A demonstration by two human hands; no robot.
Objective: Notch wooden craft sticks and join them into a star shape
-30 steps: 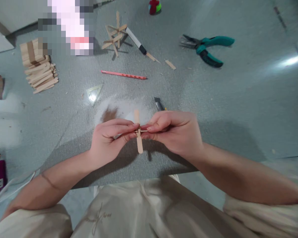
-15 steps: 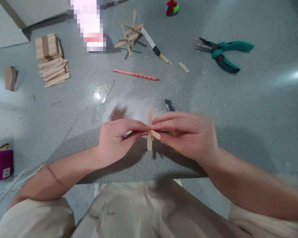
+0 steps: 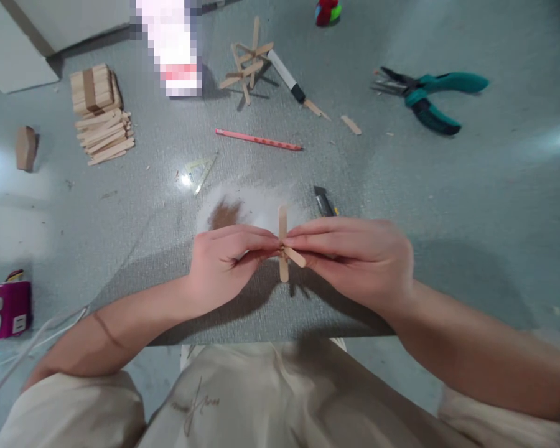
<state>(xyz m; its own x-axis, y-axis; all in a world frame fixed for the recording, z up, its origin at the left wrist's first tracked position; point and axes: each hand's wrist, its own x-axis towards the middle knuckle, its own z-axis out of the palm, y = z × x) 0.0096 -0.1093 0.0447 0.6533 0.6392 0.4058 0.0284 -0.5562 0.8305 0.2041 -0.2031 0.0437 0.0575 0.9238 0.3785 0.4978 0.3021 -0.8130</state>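
Gripping the piece (image 3: 284, 267), a small cross of flat, round-ended wooden sticks, in left hand (image 3: 231, 258) and right hand (image 3: 359, 258), raised over the near edge of the grey table (image 3: 424, 186). Both sets of fingertips closed on the middle from opposite sides, probably to steady the crossing without covering the free ends. One stick in line with the gaze, pointing away and back toward the body; another slanting toward the right palm. Too small to tell, any binding at the joint.

Just beyond the hands, a white patch (image 3: 219, 196) with a brown smear (image 3: 226, 214), powdery in look. Beside the right hand and partly hidden by it, a dark cutter (image 3: 323, 200), perhaps left there for easy reach. Farther out, a slim pink pencil (image 3: 260, 140) and a clear set square (image 3: 208, 173) catching glare.

At the far side, two spiky stars (image 3: 254, 55) of crossed sticks, close to a white pen (image 3: 284, 70) with a black end. To the right, pliers (image 3: 422, 90) with smooth teal handles spread wide. To the left, well apart from the hands, a neat banded bundle (image 3: 91, 90) above loose sticks (image 3: 105, 137), pale and matt, seemingly grouped as stock.
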